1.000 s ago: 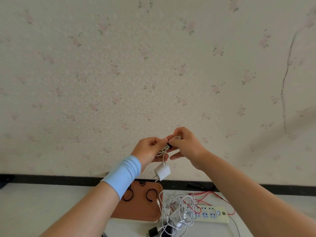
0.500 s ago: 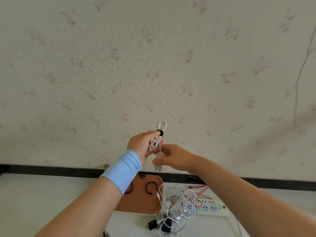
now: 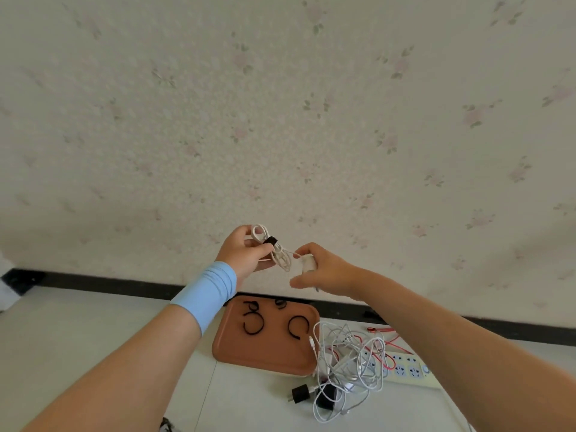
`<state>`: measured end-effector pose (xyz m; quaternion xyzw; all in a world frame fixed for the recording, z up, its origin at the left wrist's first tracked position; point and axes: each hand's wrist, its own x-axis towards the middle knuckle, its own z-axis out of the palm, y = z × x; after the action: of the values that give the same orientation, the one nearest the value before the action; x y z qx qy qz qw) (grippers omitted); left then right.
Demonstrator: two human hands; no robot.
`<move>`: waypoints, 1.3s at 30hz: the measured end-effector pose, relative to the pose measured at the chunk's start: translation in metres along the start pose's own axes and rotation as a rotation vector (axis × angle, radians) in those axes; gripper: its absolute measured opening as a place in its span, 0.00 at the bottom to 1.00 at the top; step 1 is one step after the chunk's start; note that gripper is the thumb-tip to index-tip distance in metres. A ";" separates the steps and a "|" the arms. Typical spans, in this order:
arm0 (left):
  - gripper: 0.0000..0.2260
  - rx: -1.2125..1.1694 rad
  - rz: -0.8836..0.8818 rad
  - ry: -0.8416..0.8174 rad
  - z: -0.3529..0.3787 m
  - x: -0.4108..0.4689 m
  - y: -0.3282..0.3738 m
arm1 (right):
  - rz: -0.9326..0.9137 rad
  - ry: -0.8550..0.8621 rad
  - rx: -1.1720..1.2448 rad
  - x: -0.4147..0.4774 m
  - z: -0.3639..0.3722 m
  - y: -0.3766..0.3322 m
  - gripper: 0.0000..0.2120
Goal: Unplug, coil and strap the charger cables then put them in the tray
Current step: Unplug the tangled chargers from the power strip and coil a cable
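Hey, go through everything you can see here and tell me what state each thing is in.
Coiled white cable: strapped, held up in the left hand.
White charger plug: unplugged, pinched in the right hand.
Tray: holds only loose black straps, no cable.
White cable tangle: uncoiled, unstrapped, partly over the power strip.
Black adapter: unplugged, lying loose.

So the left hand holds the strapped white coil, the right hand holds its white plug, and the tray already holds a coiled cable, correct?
Not the tray: the head view shows only loose black straps lying in it, no coiled cable. The left hand does hold the strapped white coil and the right hand its white plug.
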<state>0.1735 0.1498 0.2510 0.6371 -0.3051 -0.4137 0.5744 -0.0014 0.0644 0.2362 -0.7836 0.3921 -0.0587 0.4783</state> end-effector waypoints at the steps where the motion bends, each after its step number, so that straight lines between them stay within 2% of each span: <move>1: 0.13 -0.021 -0.016 0.018 -0.004 0.000 -0.004 | -0.005 -0.012 -0.035 0.004 0.006 0.002 0.29; 5: 0.21 -0.007 -0.056 0.008 -0.020 0.003 -0.028 | 0.038 -0.028 -0.092 0.018 0.028 0.011 0.25; 8: 0.16 0.356 -0.010 0.015 -0.036 0.003 -0.055 | 0.054 -0.057 -0.197 0.022 0.046 0.028 0.23; 11: 0.10 0.684 -0.064 -0.013 -0.048 0.000 -0.085 | 0.055 -0.061 -0.289 0.022 0.066 0.052 0.23; 15: 0.08 0.910 -0.090 -0.111 -0.055 -0.004 -0.135 | 0.062 -0.064 -0.474 0.022 0.101 0.081 0.24; 17: 0.11 0.994 -0.105 -0.191 -0.055 -0.003 -0.165 | 0.076 -0.106 -0.549 0.021 0.124 0.100 0.23; 20: 0.13 1.265 -0.147 -0.343 -0.055 0.005 -0.207 | 0.133 -0.160 -0.487 0.019 0.161 0.134 0.19; 22: 0.13 1.391 -0.201 -0.455 -0.052 0.010 -0.230 | 0.163 -0.169 -0.459 0.018 0.183 0.154 0.20; 26: 0.14 1.515 -0.251 -0.546 -0.052 0.012 -0.273 | 0.176 -0.209 -0.484 0.027 0.219 0.186 0.26; 32: 0.16 1.652 -0.277 -0.553 -0.062 0.014 -0.309 | 0.149 -0.294 -0.563 0.051 0.261 0.211 0.23; 39: 0.20 1.589 -0.295 -0.538 -0.073 0.013 -0.332 | 0.120 -0.295 -0.595 0.063 0.280 0.224 0.24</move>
<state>0.2152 0.2246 -0.0783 0.7642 -0.5448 -0.2848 -0.1952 0.0472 0.1664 -0.1102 -0.8645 0.3641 0.2006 0.2825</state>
